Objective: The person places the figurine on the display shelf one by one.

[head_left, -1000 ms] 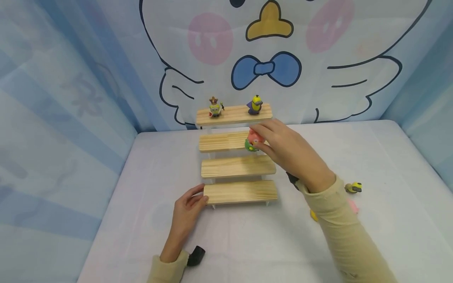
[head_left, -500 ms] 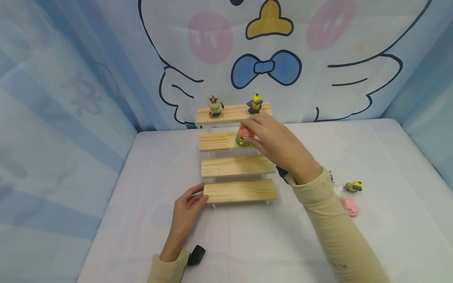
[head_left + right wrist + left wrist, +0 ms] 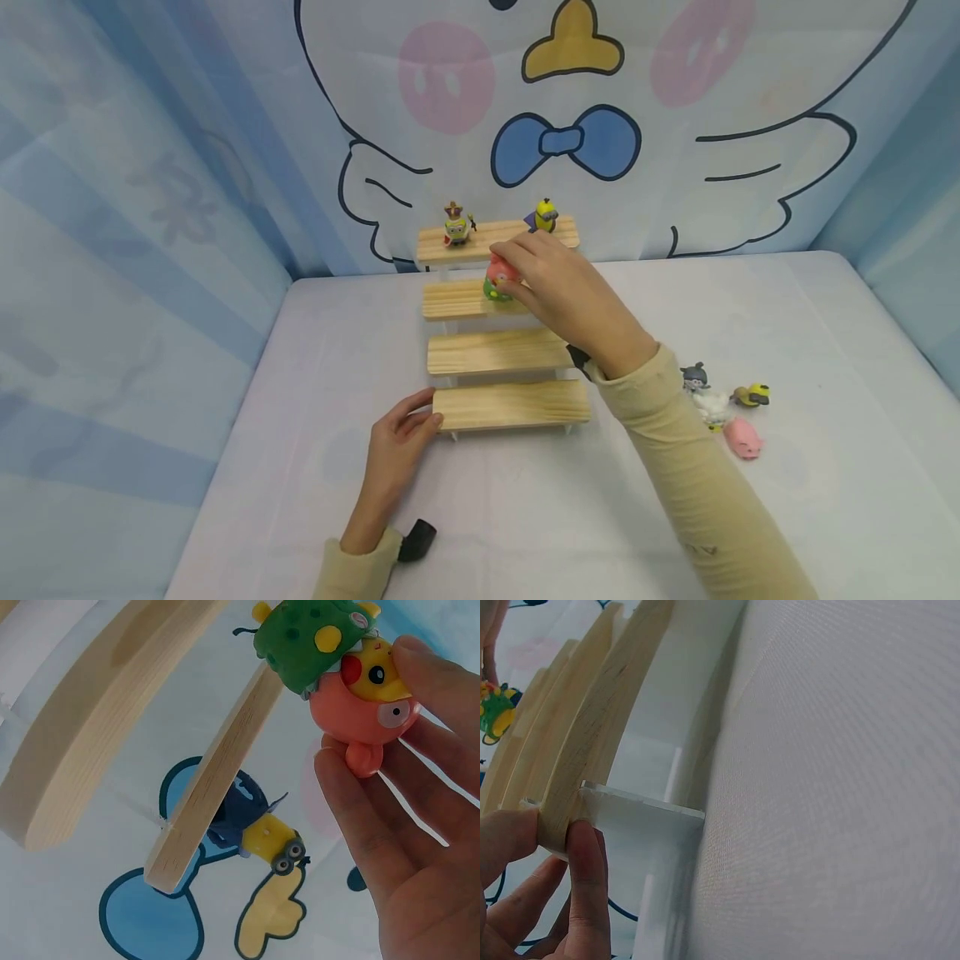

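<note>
Within right hand (image 3: 572,298), pink-and-green figurine (image 3: 341,694)

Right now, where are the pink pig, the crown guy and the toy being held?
Pink pig (image 3: 743,438): head view, its rounded body.
Crown guy (image 3: 455,227): head view, its yellow face.
Held toy (image 3: 341,706): right wrist view, its pink part.

Shelf (image 3: 512,406): smooth, grained wood. Figurine (image 3: 337,684): smooth plastic. Tablecloth (image 3: 840,795): matt, woven.
</note>
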### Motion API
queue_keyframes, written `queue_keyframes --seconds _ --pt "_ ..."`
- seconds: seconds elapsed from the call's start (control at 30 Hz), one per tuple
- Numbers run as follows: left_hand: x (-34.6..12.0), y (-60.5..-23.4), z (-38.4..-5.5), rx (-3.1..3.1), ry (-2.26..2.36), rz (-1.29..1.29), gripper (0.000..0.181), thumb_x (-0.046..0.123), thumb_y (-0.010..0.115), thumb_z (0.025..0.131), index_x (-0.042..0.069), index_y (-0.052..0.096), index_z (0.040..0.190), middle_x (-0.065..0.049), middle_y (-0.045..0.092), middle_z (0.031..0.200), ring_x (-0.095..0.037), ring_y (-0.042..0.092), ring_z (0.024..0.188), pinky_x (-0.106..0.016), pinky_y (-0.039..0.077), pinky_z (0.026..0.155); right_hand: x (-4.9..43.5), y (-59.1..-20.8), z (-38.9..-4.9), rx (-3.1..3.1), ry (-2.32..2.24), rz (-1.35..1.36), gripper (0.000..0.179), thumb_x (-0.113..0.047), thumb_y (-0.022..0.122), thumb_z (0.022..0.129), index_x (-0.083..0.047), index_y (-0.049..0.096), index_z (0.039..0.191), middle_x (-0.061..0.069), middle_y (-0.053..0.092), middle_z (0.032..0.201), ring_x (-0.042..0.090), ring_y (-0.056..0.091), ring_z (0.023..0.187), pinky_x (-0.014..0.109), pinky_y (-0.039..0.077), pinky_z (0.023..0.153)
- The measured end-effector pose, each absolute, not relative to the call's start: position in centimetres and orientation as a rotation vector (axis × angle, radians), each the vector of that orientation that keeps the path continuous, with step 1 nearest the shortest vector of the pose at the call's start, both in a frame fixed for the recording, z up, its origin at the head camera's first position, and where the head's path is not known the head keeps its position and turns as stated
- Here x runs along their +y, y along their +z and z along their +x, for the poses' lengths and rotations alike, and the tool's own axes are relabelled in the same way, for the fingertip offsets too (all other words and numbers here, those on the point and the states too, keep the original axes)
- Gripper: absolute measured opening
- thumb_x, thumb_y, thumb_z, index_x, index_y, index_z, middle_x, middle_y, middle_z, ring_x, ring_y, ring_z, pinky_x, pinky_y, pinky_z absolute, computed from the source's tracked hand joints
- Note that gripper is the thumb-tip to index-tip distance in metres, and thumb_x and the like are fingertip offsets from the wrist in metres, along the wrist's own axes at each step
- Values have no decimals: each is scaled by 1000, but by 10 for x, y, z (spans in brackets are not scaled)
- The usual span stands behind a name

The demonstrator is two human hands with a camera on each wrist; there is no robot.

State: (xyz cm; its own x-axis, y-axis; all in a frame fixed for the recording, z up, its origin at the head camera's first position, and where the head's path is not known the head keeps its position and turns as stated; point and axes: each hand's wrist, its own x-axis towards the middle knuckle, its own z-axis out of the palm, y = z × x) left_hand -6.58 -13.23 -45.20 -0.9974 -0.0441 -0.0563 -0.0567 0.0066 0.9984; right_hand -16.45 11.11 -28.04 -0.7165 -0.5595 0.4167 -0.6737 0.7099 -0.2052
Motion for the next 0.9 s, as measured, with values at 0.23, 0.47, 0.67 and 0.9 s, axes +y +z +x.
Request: queue_keyframes --seconds 0.23,0.47,0.67,0.9 --pt "-132 -452 -66 2209 2214 -101 43 0 70 90 -3 60 132 -20 61 130 -8 67 98 -16 55 83 105 -281 -172 -2571 486 994 42 -18 70 94 1 60 130 15 63 123 28 57 119 41 49 102" --pt "-132 -453 -66 2228 2208 -97 43 1 71 90 -3 60 131 -20 61 130 -7 67 97 -16 55 83 96 -283 -175 -2632 470 987 45 -21 69 95 -1 58 133 15 62 126 29 56 123 44 45 108" --pt "-133 -453 -66 2218 2221 -90 42 -1 70 90 -4 60 131 -21 61 130 -7 67 97 -16 55 83 88 -285 -176 -2640 452 990 43 -21 68 95 -4 58 134 14 63 126 28 57 120 43 48 104" --pt "-134 -455 -67 2212 2218 -89 42 0 70 90 -4 60 131 -21 61 130 -8 67 98 -17 55 84 84 -289 -179 -2607 457 1003 39 -19 69 95 -3 60 130 13 64 122 28 58 115 41 51 97"
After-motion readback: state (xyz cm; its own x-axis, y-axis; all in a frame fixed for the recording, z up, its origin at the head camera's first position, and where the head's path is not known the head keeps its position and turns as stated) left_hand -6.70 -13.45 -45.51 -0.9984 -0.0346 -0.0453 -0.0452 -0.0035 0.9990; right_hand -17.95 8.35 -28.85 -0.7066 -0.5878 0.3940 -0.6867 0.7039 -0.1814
